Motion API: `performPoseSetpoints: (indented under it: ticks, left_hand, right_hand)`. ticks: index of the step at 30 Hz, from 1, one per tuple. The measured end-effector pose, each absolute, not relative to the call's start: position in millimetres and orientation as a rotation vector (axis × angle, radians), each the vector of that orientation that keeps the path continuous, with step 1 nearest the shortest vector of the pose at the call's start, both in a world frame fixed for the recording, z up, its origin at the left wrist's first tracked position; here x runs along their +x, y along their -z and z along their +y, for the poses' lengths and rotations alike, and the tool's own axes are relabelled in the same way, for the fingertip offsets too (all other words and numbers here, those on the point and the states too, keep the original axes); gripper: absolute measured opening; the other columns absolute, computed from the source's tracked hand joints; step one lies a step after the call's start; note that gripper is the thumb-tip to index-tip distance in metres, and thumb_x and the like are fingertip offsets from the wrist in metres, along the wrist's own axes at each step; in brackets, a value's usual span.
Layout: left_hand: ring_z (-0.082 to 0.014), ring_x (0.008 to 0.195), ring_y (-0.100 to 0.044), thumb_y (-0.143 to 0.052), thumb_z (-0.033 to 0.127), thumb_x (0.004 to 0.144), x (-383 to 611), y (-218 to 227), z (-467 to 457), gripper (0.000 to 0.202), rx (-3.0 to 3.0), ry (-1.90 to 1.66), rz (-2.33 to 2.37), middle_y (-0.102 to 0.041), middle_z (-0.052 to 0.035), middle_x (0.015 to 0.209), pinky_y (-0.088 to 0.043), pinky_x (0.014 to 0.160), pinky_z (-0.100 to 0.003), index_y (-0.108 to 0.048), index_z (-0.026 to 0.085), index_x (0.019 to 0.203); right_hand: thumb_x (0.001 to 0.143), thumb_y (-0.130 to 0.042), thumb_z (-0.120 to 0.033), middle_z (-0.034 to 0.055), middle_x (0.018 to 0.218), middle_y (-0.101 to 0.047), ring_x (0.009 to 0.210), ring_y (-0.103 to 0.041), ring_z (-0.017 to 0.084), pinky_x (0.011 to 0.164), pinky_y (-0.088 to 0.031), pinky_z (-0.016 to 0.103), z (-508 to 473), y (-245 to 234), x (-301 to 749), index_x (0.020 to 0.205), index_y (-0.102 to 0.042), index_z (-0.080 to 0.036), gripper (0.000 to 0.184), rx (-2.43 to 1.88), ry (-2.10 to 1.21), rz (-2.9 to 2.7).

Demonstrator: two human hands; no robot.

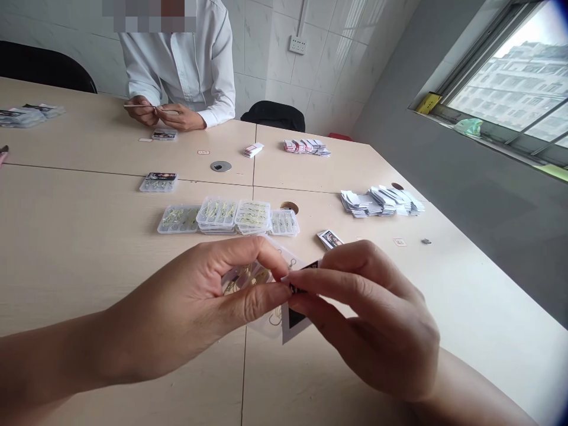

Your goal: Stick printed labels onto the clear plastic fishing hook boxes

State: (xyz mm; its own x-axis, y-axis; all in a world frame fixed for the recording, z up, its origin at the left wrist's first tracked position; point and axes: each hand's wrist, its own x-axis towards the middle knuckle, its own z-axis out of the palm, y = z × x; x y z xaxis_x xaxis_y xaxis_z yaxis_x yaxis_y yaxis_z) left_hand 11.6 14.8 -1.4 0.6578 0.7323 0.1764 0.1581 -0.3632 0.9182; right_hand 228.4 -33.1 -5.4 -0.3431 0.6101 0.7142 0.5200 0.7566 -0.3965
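My left hand (pixel 199 302) pinches a small clear plastic box (pixel 257 281) with pale hooks inside, held just above the table near its front edge. My right hand (pixel 373 319) meets it from the right and grips a black-and-white paper label (pixel 295 316) against the box. Both hands have their fingers closed. Much of the box is hidden behind my fingers.
Several clear hook boxes (pixel 231 218) lie in a row mid-table, with a loose label card (pixel 329 239) and a heap of white labels (pixel 381 201) to the right. Across the beige table (pixel 89 248) a person in a white shirt (pixel 181 65) handles small items.
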Motion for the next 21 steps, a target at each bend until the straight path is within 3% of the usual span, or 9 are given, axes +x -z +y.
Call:
performPoseSetpoints:
  ticks: [6,14,21]
  left_hand:
    - [-0.0132,0.081,-0.074,-0.062,0.029,0.102,12.1,3.8,14.3,0.012,1.91,-0.729,0.68,-0.077,0.0059,0.089,-0.063,0.074,-0.019,-0.071,0.03,0.094]
    - [-0.0104,0.08,-0.074,-0.061,0.027,0.102,9.2,0.6,13.8,0.012,1.957,-0.79,0.7,-0.076,0.0079,0.089,-0.06,0.072,-0.013,-0.07,0.031,0.094]
    - [-0.0108,0.088,-0.073,-0.06,0.021,0.101,12.3,2.5,10.5,0.014,2.103,-0.899,0.715,-0.076,0.0084,0.091,-0.058,0.072,-0.014,-0.067,0.032,0.099]
  right_hand:
    - [0.093,-0.067,-0.003,0.0017,0.087,-0.062,0.074,-0.065,0.012,0.064,-0.059,0.024,-31.7,8.0,227.8,0.105,-0.073,-0.019,0.021,-0.831,-0.187,-2.009]
    - [0.092,-0.064,-0.007,0.0035,0.083,-0.064,0.075,-0.062,0.014,0.065,-0.058,0.028,-31.5,-1.2,227.6,0.091,-0.063,-0.019,0.012,-0.773,-0.268,-2.045]
    - [0.091,-0.07,-0.002,0.0049,0.095,-0.067,0.086,-0.066,0.011,0.077,-0.057,0.023,-33.9,3.7,226.5,0.103,-0.067,-0.013,0.017,-0.872,-0.253,-1.952]
